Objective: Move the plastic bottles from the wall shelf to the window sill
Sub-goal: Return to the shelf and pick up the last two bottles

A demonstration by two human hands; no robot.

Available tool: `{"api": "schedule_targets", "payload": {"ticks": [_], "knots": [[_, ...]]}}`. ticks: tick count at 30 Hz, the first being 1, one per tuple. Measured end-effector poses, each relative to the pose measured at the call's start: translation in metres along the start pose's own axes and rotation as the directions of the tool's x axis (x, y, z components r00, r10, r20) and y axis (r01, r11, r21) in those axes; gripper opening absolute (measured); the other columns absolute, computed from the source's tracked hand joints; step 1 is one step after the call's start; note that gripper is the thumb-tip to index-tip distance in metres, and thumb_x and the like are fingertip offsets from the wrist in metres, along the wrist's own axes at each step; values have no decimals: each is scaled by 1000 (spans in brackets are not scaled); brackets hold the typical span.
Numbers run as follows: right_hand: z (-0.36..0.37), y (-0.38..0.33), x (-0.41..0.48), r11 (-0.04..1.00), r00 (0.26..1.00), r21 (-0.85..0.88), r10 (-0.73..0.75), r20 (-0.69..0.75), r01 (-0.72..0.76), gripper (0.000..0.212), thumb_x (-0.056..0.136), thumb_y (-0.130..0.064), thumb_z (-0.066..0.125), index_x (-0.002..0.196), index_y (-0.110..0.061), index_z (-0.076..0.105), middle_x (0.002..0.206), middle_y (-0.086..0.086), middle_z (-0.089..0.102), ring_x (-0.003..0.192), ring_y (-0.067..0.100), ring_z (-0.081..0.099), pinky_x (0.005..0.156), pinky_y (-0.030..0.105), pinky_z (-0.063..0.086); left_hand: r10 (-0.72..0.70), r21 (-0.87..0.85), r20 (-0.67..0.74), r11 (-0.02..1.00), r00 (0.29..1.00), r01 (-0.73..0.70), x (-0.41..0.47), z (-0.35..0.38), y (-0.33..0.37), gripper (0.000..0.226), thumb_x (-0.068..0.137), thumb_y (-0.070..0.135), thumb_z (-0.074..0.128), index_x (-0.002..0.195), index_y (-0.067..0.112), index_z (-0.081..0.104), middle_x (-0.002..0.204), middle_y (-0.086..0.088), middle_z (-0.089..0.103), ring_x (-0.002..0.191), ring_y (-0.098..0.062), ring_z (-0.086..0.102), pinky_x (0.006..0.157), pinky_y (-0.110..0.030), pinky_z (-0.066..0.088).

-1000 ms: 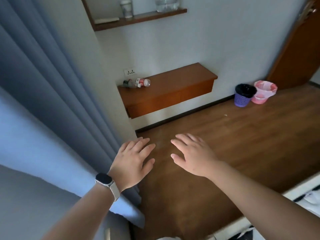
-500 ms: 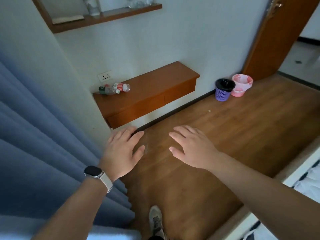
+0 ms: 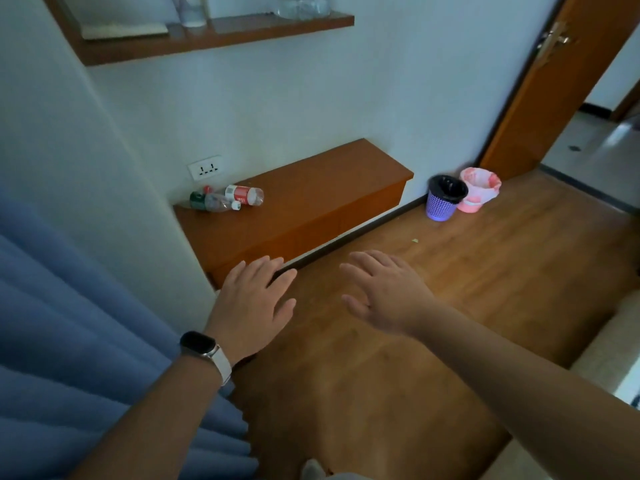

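Observation:
Two plastic bottles lie on their sides at the left end of the low wooden wall shelf [image 3: 311, 202]: one with a red label [image 3: 244, 195] and one with a green label [image 3: 207, 201], touching each other. My left hand [image 3: 256, 303], with a watch on its wrist, and my right hand [image 3: 384, 292] hover palm-down with spread fingers over the floor, below and in front of that shelf. Neither hand holds anything. A higher wooden shelf [image 3: 214, 36] carries a clear bottle [image 3: 301, 6] and a cup [image 3: 190, 10], both cut off by the frame's top. The window sill is out of view.
Blue curtains [image 3: 86, 358] hang at the left beside a white wall corner. A purple bin [image 3: 445, 197] and a pink bin [image 3: 479, 188] stand by the wall near an open wooden door [image 3: 554, 81]. A bed edge [image 3: 609, 358] lies at the right.
The view has swung right, away from the curtain, and closer to the low shelf. Both hands stay spread and empty, now nearer the shelf's front edge.

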State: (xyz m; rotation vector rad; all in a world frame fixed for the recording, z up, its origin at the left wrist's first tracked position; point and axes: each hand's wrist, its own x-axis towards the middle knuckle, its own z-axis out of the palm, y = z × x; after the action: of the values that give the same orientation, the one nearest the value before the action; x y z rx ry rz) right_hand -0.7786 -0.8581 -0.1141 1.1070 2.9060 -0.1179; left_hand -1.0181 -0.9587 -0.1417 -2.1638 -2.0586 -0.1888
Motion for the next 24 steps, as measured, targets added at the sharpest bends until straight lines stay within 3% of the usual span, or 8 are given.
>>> {"api": "schedule_targets", "payload": {"ticks": [4,9,21,24], "knots": [[-2,-12,34,1000,1000,-19,-12,-2,12,60,99,-62,29,151,-32,32,159,-3,33,149,23,24,120,41,16,-27,-30,-18,999,999,27,11,4,-33,45,96,44,57,136,23,60,142,-7,58,134,-30,51,110,-53,36],[-13,-16,64,1000,1000,-21,-18,-8,18,63,98,-64,26,153,-32,30,161,-4,30,150,21,22,120,40,16,-27,-28,-53,999,998,26,21,6,-61,49,95,48,43,132,22,63,137,-7,62,130,-30,55,107,-52,40],[1,4,154,984,986,-53,-167,16,168,62,100,-60,30,153,-29,31,160,-2,31,148,22,25,119,40,21,-138,68,-21,988,990,139,56,23,-97,46,91,44,60,130,20,64,134,-11,64,126,-33,58,103,-55,45],[5,21,186,977,978,-42,-206,12,207,61,100,-62,28,153,-31,31,160,-2,31,149,21,24,119,40,20,-200,101,7,975,980,198,81,27,-100,49,90,48,56,128,18,66,132,-12,65,124,-35,60,101,-57,47]]}}
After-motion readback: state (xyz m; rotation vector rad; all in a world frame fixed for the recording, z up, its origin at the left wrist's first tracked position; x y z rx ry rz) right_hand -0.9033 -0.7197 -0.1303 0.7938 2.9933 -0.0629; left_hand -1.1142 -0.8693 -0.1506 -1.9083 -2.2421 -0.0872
